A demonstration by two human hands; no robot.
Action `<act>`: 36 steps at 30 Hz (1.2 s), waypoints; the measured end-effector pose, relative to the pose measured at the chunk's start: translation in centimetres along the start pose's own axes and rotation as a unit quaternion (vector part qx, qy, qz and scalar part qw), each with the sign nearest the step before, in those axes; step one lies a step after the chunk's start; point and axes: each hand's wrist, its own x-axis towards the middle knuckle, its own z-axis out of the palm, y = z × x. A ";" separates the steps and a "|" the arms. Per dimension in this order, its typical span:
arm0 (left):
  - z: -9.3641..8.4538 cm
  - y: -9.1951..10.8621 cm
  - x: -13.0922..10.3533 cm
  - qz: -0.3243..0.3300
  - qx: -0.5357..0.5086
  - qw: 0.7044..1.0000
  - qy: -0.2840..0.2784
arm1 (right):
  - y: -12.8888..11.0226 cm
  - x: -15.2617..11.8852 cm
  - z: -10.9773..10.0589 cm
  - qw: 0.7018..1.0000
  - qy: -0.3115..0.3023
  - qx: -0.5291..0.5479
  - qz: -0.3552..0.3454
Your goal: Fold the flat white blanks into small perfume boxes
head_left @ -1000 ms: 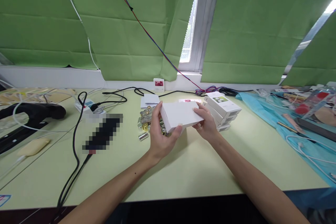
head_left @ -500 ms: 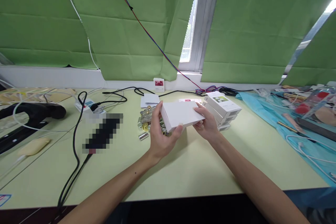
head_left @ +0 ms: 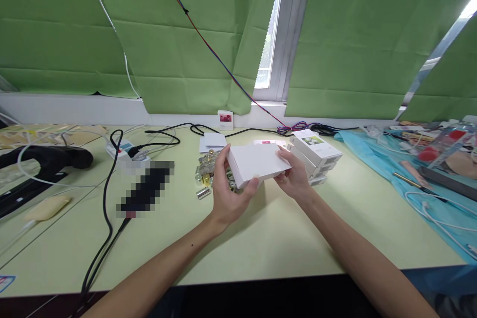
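A flat white box (head_left: 259, 161) is held above the table, its plain face turned up. My left hand (head_left: 233, 196) grips its left end, thumb along the near edge and fingers around the far left side. My right hand (head_left: 294, 174) closes on the right end, with the thumb on top and the other fingers curled beneath. Just behind the left hand lies a heap of small shiny metal pieces (head_left: 207, 164), partly hidden by that hand and the box. A loose silver cylinder (head_left: 203, 193) rests in front of the heap. To the right stands a stack of white boxes (head_left: 316, 151) with picture labels.
White papers (head_left: 212, 141) and a small white box with a red picture (head_left: 225, 119) are at the back. Black cables (head_left: 108, 208) cross the table's left side near a pixelated dark object (head_left: 147, 191). Blue sheeting (head_left: 376, 164) covers the right side, under tools and cables.
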 end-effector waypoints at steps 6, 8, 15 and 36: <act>0.0 -0.1 0.0 0.007 -0.011 1.000 0.009 | -0.1 -0.2 0.4 1.000 0.022 0.004 -0.010; -0.1 -0.1 0.1 0.014 -0.015 1.000 0.014 | -0.1 -0.3 0.6 1.000 0.022 0.001 -0.013; 0.0 0.3 0.4 0.009 -0.048 0.998 0.034 | 0.0 -0.4 0.9 0.998 0.012 -0.043 -0.044; 0.0 0.6 0.8 0.017 -0.057 0.995 0.077 | 1.0 -0.1 -0.5 0.945 -0.047 -0.245 -0.211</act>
